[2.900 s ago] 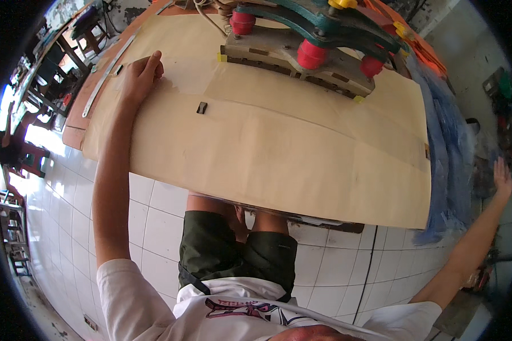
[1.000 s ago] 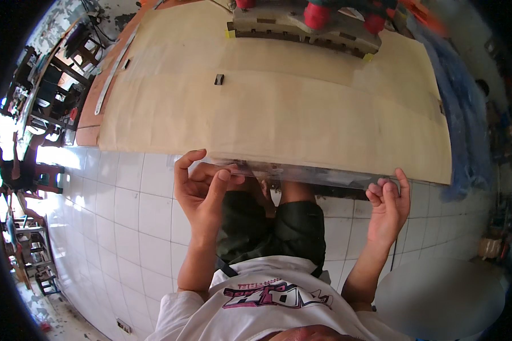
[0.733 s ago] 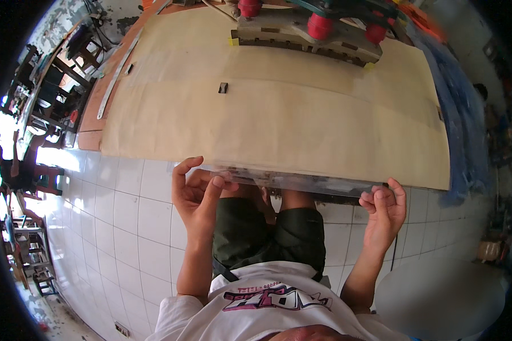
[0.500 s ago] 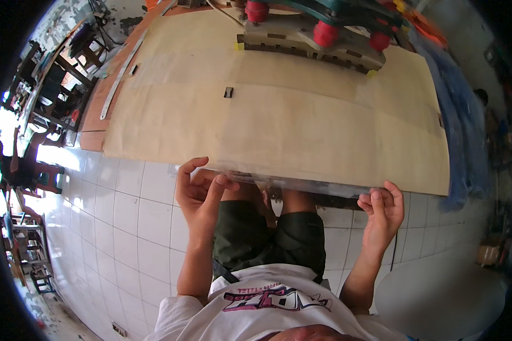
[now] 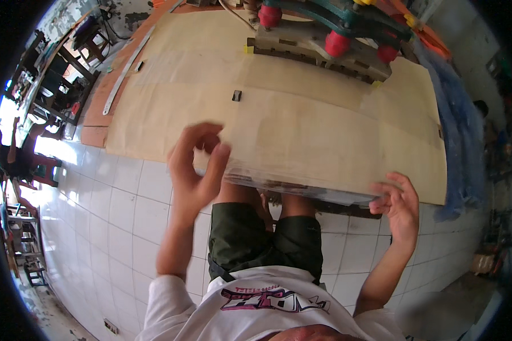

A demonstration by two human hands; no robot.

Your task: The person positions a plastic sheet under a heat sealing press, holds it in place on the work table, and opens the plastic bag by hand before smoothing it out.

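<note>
A clear plastic sheet [image 5: 307, 145] lies over the cream table covering, and its front edge hangs past the table's near edge above my legs. My left hand [image 5: 196, 165] is raised over the front of the table near the sheet's left end, slightly blurred. Its thumb and curled fingers are apart, with nothing seen between them. Beside the sheet's right front corner is my right hand [image 5: 401, 207], its fingers loosely bent and spread. Whether its fingertips still touch the plastic is hard to make out. A small black piece [image 5: 236, 96] rests on the covering beyond my left hand.
At the back right stands a green metal frame [image 5: 330, 20] with red knobs over a long metal block [image 5: 318, 51]. A metal ruler [image 5: 122, 79] lies along the left side. Blue plastic sheeting [image 5: 458, 131] hangs at the right. White floor tiles [image 5: 114, 210] show at left.
My left hand has let go of the sheet's front edge and risen forward over the table. My right hand has shifted slightly right, its fingers loosening from the corner.
</note>
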